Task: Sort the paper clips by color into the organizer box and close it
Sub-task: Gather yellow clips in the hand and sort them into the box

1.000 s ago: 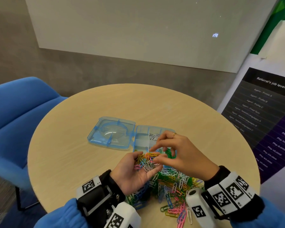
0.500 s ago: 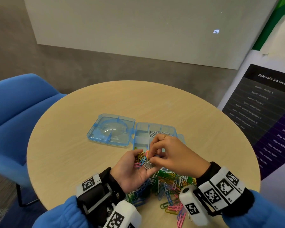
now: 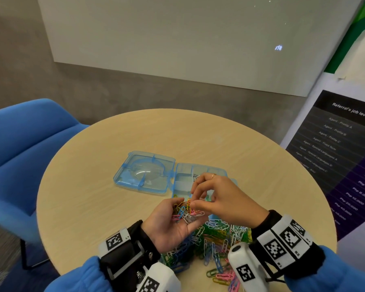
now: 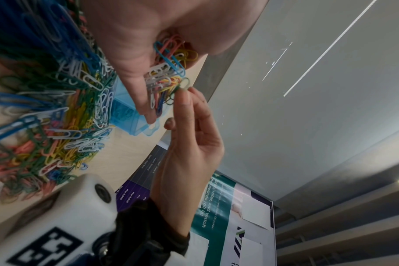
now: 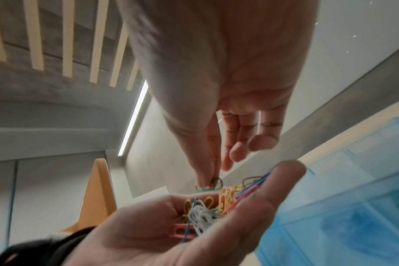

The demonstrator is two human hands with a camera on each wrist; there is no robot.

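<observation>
Behind the round, pale wooden table (image 3: 105, 186), a grey wall with a white board is being shown, with a blue upholstered chair (image 3: 25, 148) left of the table. On the table, a translucent blue plastic organizer box (image 3: 200, 168) is lying open, its lid (image 3: 144, 172) folded flat just to the left of the box. White clips are being held in one far compartment; what is in the others cannot be told.

The left hand (image 3: 169, 224) is being held palm-up just in front of the box, fingers cupped around a small bunch of mixed-colour paper clips (image 3: 187, 209). The right hand (image 3: 223, 199) is being held above that bunch and over the near part of the box, wrist raised, fingers pointing down. A green paper clip (image 4: 182, 84) is being pinched between its thumb and forefinger at the edge of the bunch, while the other fingers are being kept loosely spread.

In front of the box, near the table's front edge, a large loose heap of coloured paper clips (image 3: 217, 237) is lying, partly under both wrists.

Compared with a second ago, the right hand is being seen drawn back from the box towards the cupped left palm, with its fingertips closing onto the bunch. The left hand is being kept in much the same place.
</observation>
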